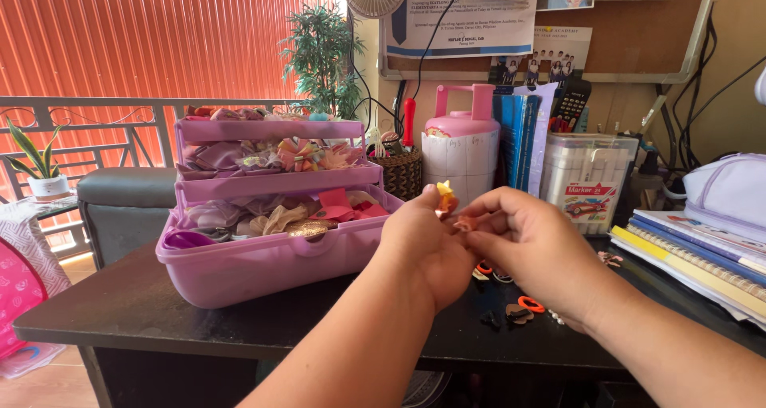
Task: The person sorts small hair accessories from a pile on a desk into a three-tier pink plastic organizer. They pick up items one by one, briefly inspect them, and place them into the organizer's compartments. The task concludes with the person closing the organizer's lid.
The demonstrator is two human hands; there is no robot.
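Both hands are up over the dark worktop, working one tiny hair clip between them. The left hand pinches a small orange-and-yellow clip at its fingertips, and the right hand is closed on the clip's other end (can't see exactly how much of it, fingers cover it). More little clips lie scattered on the worktop right under the hands, and the purple tiered organizer box full of bows sits just left. My guess at the risk: it's small and held by the tips only, so a slip drops it among the loose ones.
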